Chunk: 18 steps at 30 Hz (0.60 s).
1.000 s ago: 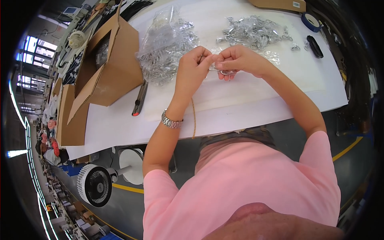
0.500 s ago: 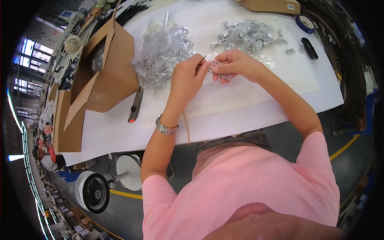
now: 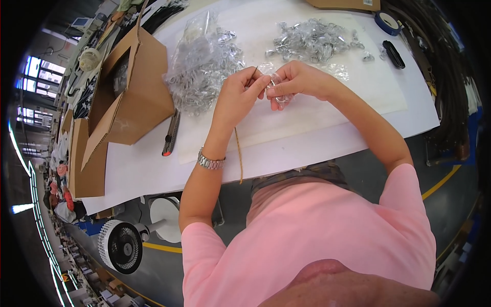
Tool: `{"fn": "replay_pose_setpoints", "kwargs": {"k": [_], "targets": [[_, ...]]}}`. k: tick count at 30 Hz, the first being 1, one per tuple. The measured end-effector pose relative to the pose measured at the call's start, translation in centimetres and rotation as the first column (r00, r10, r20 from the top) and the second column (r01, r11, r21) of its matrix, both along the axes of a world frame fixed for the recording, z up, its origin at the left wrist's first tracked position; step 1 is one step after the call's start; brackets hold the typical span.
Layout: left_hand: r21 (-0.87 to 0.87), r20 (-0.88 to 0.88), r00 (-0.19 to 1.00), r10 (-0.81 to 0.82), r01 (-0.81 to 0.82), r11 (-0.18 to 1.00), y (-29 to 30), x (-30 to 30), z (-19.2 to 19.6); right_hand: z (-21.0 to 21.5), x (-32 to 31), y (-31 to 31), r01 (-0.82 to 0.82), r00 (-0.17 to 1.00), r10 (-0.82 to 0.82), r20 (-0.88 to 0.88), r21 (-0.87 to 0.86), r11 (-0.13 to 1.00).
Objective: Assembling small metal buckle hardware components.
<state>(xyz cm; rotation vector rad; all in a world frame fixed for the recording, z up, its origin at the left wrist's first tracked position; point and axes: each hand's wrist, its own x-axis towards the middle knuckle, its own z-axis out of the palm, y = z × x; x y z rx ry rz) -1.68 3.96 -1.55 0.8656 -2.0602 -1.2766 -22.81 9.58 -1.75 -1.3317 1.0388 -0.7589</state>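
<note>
In the head view, the left hand (image 3: 238,97) pinches a thin dark pointed tool (image 3: 255,71); the right hand (image 3: 307,79) grips a clear-wrapped metal piece (image 3: 282,97) over the tabletop (image 3: 307,135). Fingertips meet, probably so one hand steadies the other. The left heap (image 3: 197,79) and right heap (image 3: 312,41) lie just beyond, presumably for easy reach; the utility knife (image 3: 172,134) sits aside, near the cardboard box (image 3: 148,87), likely to leave elbow room.

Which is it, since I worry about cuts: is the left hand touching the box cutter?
Apart: the head view shows a gap, with white tabletop visible between the left hand and the box cutter.
</note>
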Motion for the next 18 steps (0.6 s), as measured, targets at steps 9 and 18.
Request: {"fn": "replay_pose_setpoints", "kwargs": {"k": [9, 18], "targets": [[-0.538, 0.144, 0.984, 0.108, -0.014, 0.843, 1.1, -0.3, 0.0, -0.1, -0.3, -0.3, 0.004, 1.0, -0.004, 0.003, 0.023, 1.0], [0.287, -0.184, 0.983, 0.014, 0.04, 0.957, 1.9, -1.7, 0.2, -1.3, 0.9, -0.9, 0.466, 0.827, -0.402, 0.393, -0.082, 0.881]]}}
